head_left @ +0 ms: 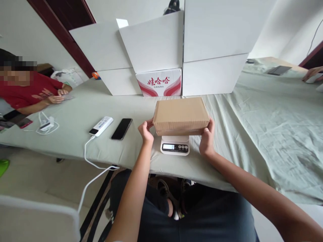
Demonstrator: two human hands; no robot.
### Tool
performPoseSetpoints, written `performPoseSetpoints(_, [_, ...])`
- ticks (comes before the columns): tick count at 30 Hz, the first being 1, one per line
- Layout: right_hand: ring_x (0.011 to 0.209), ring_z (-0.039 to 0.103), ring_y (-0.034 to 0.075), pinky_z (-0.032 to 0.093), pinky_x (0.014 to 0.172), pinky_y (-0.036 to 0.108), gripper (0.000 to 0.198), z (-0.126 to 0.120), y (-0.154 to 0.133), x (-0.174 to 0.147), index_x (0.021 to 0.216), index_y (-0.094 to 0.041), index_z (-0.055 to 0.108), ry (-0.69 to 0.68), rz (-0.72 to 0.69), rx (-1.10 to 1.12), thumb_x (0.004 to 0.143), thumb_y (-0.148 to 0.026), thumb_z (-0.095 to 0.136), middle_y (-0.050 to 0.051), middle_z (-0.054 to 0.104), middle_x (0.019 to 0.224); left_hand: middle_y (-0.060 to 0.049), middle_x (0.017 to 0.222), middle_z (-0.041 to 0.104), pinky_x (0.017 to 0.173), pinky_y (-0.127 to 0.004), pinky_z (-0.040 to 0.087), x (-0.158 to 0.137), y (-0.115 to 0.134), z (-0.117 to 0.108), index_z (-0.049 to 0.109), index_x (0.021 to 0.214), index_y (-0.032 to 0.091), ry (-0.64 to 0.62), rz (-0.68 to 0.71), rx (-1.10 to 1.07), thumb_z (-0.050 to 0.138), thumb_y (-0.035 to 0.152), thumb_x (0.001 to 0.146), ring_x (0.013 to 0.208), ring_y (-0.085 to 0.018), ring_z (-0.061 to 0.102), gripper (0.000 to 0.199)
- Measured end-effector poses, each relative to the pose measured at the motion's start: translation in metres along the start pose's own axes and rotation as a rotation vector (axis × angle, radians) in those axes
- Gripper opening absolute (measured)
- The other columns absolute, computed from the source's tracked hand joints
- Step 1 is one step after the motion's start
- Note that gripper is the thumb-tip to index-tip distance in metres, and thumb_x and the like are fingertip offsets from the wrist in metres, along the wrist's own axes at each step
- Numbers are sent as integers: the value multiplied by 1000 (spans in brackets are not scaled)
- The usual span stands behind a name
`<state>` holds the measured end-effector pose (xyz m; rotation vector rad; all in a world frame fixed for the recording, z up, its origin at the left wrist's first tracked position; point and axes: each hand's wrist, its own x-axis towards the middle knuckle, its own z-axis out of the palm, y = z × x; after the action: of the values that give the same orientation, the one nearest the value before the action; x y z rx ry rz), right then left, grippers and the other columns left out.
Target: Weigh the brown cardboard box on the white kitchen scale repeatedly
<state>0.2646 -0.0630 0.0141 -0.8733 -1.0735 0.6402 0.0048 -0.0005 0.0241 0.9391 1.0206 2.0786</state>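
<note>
A brown cardboard box [181,112] is between my two hands, right over a white digital kitchen scale [175,148]. My left hand [146,132] grips the box's left end, thumb toward me. At its right end, my right hand [208,137] is closed on the lower corner, with the thumb on the near side. The box covers most of the scale's top; whether it rests on the scale, I cannot tell. The scale's lit display and buttons face me, but the reading is too small to make out.
Left of the scale lie a black smartphone [122,129] and a white power bank [101,126] with a white cable. White panels [214,74] and a red-and-white carton [159,83] stand behind. A person in a red shirt [37,89] sits at left; another person's hand [314,73] shows far right.
</note>
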Motion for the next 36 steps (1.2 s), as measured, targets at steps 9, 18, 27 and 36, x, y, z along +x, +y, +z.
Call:
performPoseSetpoints(9, [150, 54, 40, 50, 123, 62, 72, 5, -11, -5, 149, -33, 58, 55, 8, 14, 92, -78, 59, 12, 60, 156, -11, 72, 80, 63, -33, 58, 1, -2, 0, 79, 70, 18, 23, 42, 12, 68, 67, 84, 70, -24, 79, 52])
performPoseSetpoints(18, [148, 59, 36, 49, 118, 61, 59, -5, -23, 28, 132, -37, 65, 271, 41, 93, 93, -76, 44, 7, 62, 151, -16, 167, 68, 76, -30, 60, 15, 13, -3, 84, 115, 22, 343, 23, 55, 48, 49, 100, 129, -32, 82, 48])
performPoseSetpoints(27, [122, 69, 28, 54, 101, 48, 44, -32, 2, 78, 103, -29, 59, 617, 372, 119, 99, -66, 37, 7, 67, 123, -14, 174, 62, 80, -31, 60, 30, -6, 3, 82, 123, 23, 282, -113, 50, 45, 48, 104, 135, -33, 79, 48])
performPoseSetpoints(36, [107, 65, 21, 48, 92, 35, 18, -27, 20, 71, 88, -26, 57, 439, 308, -75, 85, -43, 60, 2, 65, 105, -17, 173, 62, 86, -34, 61, 35, -15, -2, 81, 125, 24, 251, -122, 26, 45, 63, 103, 134, -34, 79, 57])
